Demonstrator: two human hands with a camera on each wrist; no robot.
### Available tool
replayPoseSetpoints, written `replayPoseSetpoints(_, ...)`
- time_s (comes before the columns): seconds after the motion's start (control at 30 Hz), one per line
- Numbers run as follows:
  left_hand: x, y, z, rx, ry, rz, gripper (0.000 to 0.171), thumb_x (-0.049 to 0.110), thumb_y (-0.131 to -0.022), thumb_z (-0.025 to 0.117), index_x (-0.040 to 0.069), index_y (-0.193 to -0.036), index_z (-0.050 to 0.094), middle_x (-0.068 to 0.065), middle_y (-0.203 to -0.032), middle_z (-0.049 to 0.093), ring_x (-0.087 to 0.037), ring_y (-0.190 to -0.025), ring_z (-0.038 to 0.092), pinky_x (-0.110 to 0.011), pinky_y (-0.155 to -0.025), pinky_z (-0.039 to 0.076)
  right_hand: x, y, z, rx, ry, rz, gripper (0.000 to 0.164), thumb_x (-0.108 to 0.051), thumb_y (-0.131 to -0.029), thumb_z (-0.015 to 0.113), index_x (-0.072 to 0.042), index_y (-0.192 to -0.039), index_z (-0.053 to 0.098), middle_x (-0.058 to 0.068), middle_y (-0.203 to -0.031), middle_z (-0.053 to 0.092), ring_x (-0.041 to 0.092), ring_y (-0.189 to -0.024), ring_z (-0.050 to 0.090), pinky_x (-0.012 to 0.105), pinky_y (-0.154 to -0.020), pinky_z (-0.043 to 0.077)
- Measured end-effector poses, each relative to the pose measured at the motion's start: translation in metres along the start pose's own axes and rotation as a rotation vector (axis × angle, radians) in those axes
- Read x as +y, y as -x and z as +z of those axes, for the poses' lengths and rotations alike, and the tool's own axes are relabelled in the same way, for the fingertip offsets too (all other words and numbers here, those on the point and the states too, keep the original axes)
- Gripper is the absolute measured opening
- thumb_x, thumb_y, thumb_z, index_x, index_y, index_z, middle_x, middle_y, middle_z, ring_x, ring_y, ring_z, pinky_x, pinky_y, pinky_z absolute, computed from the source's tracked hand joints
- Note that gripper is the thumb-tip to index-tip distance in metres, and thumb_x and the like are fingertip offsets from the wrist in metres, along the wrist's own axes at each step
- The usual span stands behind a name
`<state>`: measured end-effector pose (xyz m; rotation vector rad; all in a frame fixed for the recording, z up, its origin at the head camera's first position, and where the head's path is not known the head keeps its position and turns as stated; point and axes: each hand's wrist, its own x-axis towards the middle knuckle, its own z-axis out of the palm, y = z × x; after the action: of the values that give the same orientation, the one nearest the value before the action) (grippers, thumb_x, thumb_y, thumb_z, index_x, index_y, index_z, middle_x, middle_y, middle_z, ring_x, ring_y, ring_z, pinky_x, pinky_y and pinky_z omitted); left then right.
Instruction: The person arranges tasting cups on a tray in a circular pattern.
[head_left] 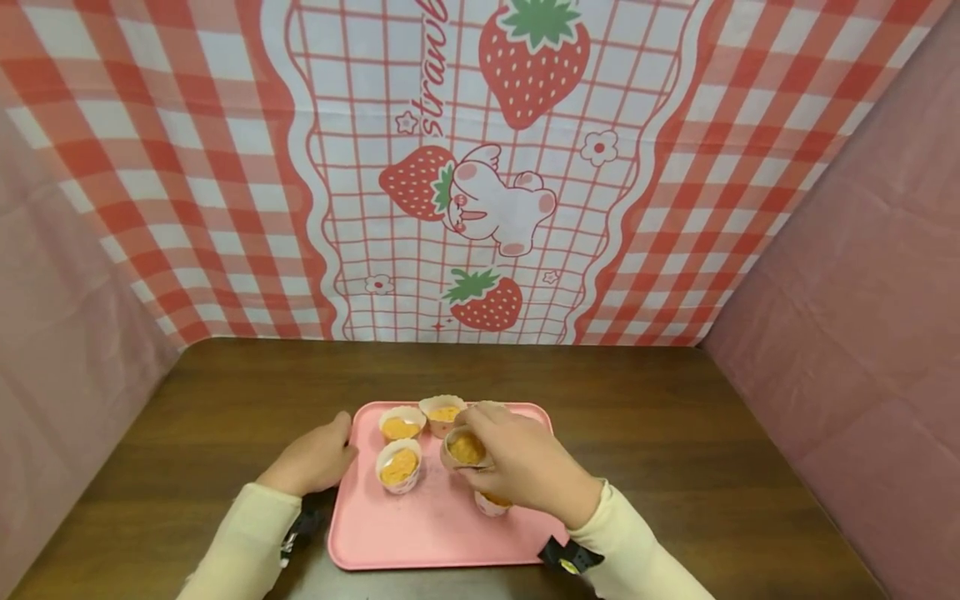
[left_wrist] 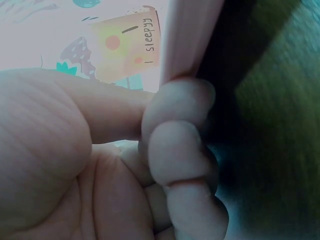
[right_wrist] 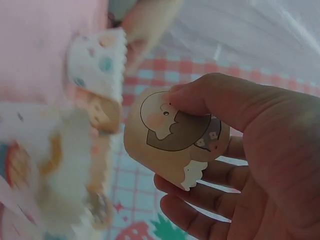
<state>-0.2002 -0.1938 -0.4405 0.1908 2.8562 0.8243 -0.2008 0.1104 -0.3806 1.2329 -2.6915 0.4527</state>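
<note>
My right hand (head_left: 528,462) holds a cupcake in a paper cup (head_left: 465,448) above the middle of the pink tray (head_left: 420,542). In the right wrist view, thumb and fingers pinch this cup (right_wrist: 165,120), which has a cartoon figure printed on its side. At the tray's left edge, my left hand (head_left: 318,457) grips the rim; the left wrist view shows its curled fingers (left_wrist: 175,150) against the tray's rim (left_wrist: 187,45). Cupcakes stand at the tray's left (head_left: 399,468), back left (head_left: 402,425) and back (head_left: 444,414). Another cupcake (head_left: 492,504) is partly hidden below my right hand.
The tray lies on a dark brown wooden table (head_left: 675,467). A red-and-white checked cloth with strawberries (head_left: 487,304) hangs behind it, and pink cloth walls (head_left: 847,275) flank both sides. Dark straps (head_left: 570,557) circle my wrists.
</note>
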Motion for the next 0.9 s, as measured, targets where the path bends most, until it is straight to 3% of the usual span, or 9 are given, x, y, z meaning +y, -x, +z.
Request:
replayPoseSetpoints(0.17, -0.001, 0.000, 0.000, 0.007, -0.005, 0.007, 0.017, 0.015, -0.099, 0.057, 0.001, -0.106, 0.053, -0.012, -0.088, 0.064, -0.023, -0.077, 0.058, -0.046, -0.073, 0.048, -0.008, -0.007, 0.018, -0.106, 0.046, -0.044, 0.058, -0.039, -0.088, 0.081, -0.016, -0.136, 0.057, -0.007, -0.111, 0.066, 0.007, -0.100, 0.060, 0.029, -0.084, 0.053)
replayPoseSetpoints(0.27, -0.001, 0.000, 0.000, 0.007, -0.011, 0.005, 0.017, 0.016, -0.099, 0.057, 0.001, -0.106, 0.053, -0.012, -0.089, 0.064, -0.023, -0.077, 0.059, -0.046, -0.072, 0.048, -0.010, -0.007, 0.024, -0.149, 0.100, -0.036, 0.063, -0.045, -0.090, 0.078, -0.014, -0.140, 0.056, -0.008, -0.116, 0.066, 0.007, -0.104, 0.062, 0.031, -0.080, 0.055)
replayPoseSetpoints(0.37, -0.001, 0.000, 0.000, 0.003, -0.013, 0.002, 0.018, 0.016, -0.099, 0.057, 0.001, -0.107, 0.053, -0.012, -0.090, 0.065, -0.024, -0.078, 0.060, -0.047, -0.073, 0.049, -0.013, -0.006, 0.029, -0.166, 0.154, -0.037, 0.055, -0.049, -0.090, 0.076, -0.019, -0.133, 0.060, -0.011, -0.117, 0.065, 0.006, -0.103, 0.063, 0.031, -0.075, 0.054)
replayPoseSetpoints(0.5, 0.000, 0.000, -0.001, -0.005, -0.014, -0.004, 0.019, 0.016, -0.099, 0.056, -0.001, -0.109, 0.053, -0.013, -0.091, 0.065, -0.024, -0.079, 0.060, -0.048, -0.074, 0.049, -0.017, -0.005, 0.035, -0.168, 0.172, -0.092, 0.042, -0.048, -0.090, 0.077, -0.021, -0.119, 0.064, -0.010, -0.108, 0.064, 0.007, -0.094, 0.060, 0.031, -0.083, 0.052)
replayPoseSetpoints(0.6, 0.000, 0.001, -0.001, -0.008, -0.011, -0.008, 0.020, 0.015, -0.099, 0.056, -0.001, -0.109, 0.053, -0.014, -0.091, 0.065, -0.024, -0.079, 0.060, -0.047, -0.074, 0.049, -0.019, -0.005, 0.037, -0.175, 0.151, -0.130, 0.038, -0.043, -0.090, 0.078, -0.019, -0.117, 0.064, -0.011, -0.100, 0.063, 0.006, -0.091, 0.057, 0.034, -0.095, 0.048)
replayPoseSetpoints(0.9, 0.001, 0.000, 0.000, -0.009, -0.006, 0.000, 0.020, 0.016, -0.099, 0.057, -0.001, -0.110, 0.053, -0.014, -0.091, 0.065, -0.024, -0.078, 0.059, -0.046, -0.073, 0.049, -0.026, -0.002, 0.038, -0.182, 0.170, -0.177, 0.037, -0.039, -0.085, 0.082, -0.022, -0.111, 0.063, -0.016, -0.087, 0.056, 0.003, -0.084, 0.053, 0.037, -0.094, 0.045)
